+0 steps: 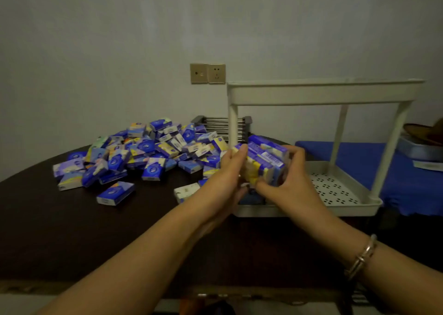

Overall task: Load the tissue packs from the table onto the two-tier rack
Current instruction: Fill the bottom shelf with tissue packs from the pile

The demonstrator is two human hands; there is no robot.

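Hands, your left and right, clasp a bundle of blue-and-yellow tissue packs between them, before the white two-tier plastic rack.

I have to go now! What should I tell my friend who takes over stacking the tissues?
Left hand and right hand together hold a bundle of tissue packs at the front left of the rack.
The lower tier shows bare holes on its right; its left is hidden by the hands. Top tier contents can't be seen.
The big pile waits on the table. Nearly everything is left.
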